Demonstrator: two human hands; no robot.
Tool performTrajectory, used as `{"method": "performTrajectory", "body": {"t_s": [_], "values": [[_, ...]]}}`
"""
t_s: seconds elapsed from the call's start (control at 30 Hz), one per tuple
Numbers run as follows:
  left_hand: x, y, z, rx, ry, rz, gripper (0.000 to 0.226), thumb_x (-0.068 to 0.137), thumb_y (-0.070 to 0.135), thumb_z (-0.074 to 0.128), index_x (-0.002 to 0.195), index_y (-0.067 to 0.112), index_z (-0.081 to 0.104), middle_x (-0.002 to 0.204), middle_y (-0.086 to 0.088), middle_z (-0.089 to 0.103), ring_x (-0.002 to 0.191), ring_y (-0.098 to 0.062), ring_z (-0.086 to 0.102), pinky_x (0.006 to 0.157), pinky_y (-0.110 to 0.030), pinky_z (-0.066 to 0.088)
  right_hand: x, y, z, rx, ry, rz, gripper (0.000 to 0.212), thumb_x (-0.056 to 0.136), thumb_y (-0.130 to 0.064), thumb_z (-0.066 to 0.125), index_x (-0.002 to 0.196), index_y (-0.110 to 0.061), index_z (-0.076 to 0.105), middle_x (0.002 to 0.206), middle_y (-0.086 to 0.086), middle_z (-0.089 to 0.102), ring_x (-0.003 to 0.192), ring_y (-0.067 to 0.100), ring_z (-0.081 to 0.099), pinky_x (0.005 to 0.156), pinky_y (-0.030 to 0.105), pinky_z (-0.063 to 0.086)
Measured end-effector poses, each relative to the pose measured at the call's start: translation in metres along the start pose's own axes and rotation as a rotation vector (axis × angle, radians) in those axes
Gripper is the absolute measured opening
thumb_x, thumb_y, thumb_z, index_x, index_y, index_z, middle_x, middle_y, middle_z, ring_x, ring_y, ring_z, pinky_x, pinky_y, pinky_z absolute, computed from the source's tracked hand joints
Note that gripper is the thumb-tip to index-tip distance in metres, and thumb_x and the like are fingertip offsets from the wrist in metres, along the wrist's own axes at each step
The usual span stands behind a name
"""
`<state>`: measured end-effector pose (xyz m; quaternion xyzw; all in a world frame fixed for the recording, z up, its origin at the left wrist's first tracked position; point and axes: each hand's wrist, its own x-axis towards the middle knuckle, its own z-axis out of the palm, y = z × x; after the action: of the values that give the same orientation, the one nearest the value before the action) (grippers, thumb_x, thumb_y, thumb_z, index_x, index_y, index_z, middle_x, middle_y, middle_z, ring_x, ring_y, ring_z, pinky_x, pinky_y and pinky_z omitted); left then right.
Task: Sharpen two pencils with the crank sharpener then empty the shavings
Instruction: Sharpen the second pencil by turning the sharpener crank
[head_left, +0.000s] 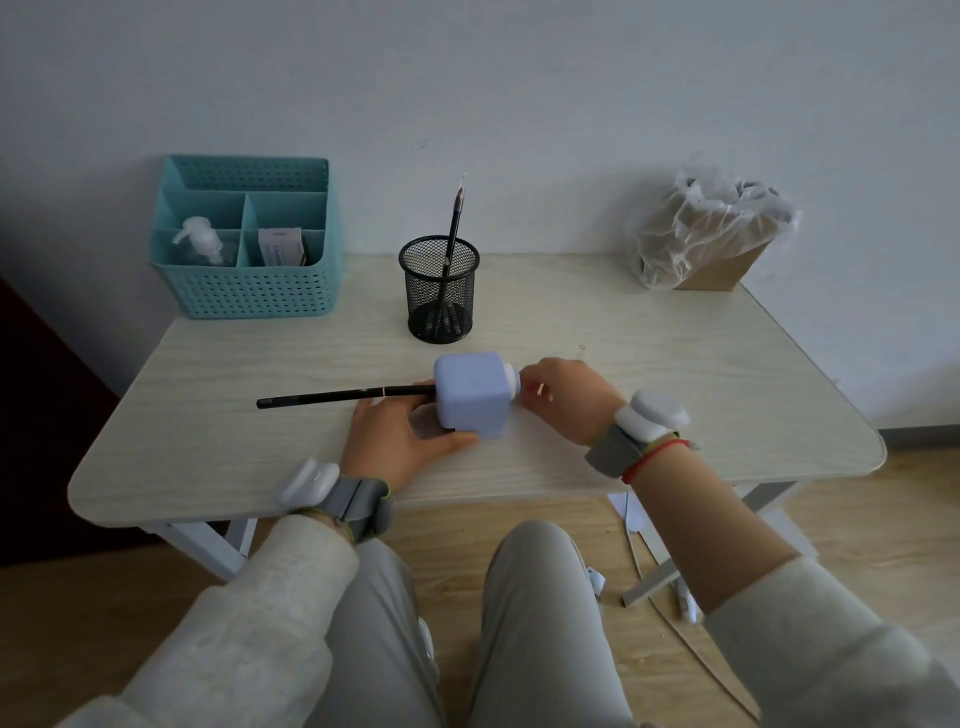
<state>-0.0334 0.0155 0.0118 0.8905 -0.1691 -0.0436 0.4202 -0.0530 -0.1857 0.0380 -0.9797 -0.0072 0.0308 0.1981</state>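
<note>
A pale blue crank sharpener (471, 392) stands near the table's middle. A black pencil (343, 396) sticks out of its left side, lying level and pointing left. My left hand (402, 441) grips the sharpener's lower left corner, just under the pencil. My right hand (566, 397) is closed around the white crank on the sharpener's right side; the crank is mostly hidden by my fingers. A second dark pencil (453, 234) stands upright in a black mesh cup (439, 291) behind the sharpener.
A teal divided basket (249, 291) with a pump bottle and a small box sits at the back left. A cardboard box lined with a clear plastic bag (711, 239) stands at the back right. The pale wooden table (675, 364) ends close to my knees.
</note>
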Motion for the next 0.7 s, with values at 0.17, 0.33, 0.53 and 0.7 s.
{"method": "performTrajectory", "body": {"t_s": [0.17,0.33,0.53,0.7], "values": [[0.001,-0.005,0.001,-0.021,0.009,-0.009,0.037,0.065,0.044,0.078,0.095,0.026,0.068,0.099,0.002,0.072,0.102,-0.018,0.061,0.098,-0.047,0.042,-0.028,0.003,-0.009,0.002,-0.093,-0.118,0.022,0.09,-0.024,0.052,0.106,-0.016,0.065,0.105,0.007,0.064,0.089,0.022,0.06,0.082,0.033,0.047],[0.003,-0.006,0.003,0.003,0.013,-0.022,0.038,0.066,0.044,0.077,0.097,0.026,0.067,0.104,0.001,0.071,0.106,-0.021,0.059,0.1,-0.046,0.04,-0.042,0.0,-0.036,0.041,-0.062,-0.204,0.017,0.088,-0.025,0.056,0.1,-0.019,0.067,0.092,-0.004,0.065,0.076,0.008,0.057,0.068,0.014,0.04],[0.002,-0.004,0.002,0.015,0.011,0.002,0.037,0.066,0.044,0.076,0.096,0.026,0.068,0.104,0.002,0.071,0.106,-0.02,0.059,0.1,-0.045,0.039,-0.018,-0.006,-0.051,0.158,0.19,-0.197,0.014,0.089,-0.023,0.054,0.095,-0.019,0.066,0.083,-0.007,0.064,0.073,0.012,0.059,0.069,0.011,0.043],[0.002,-0.004,0.001,0.01,0.013,-0.013,0.038,0.065,0.045,0.077,0.096,0.026,0.067,0.1,0.005,0.071,0.101,-0.017,0.061,0.099,-0.045,0.041,0.017,-0.006,-0.027,0.17,0.23,-0.072,0.016,0.089,-0.025,0.053,0.097,-0.021,0.066,0.089,0.002,0.067,0.078,0.019,0.058,0.077,0.033,0.048]]}}
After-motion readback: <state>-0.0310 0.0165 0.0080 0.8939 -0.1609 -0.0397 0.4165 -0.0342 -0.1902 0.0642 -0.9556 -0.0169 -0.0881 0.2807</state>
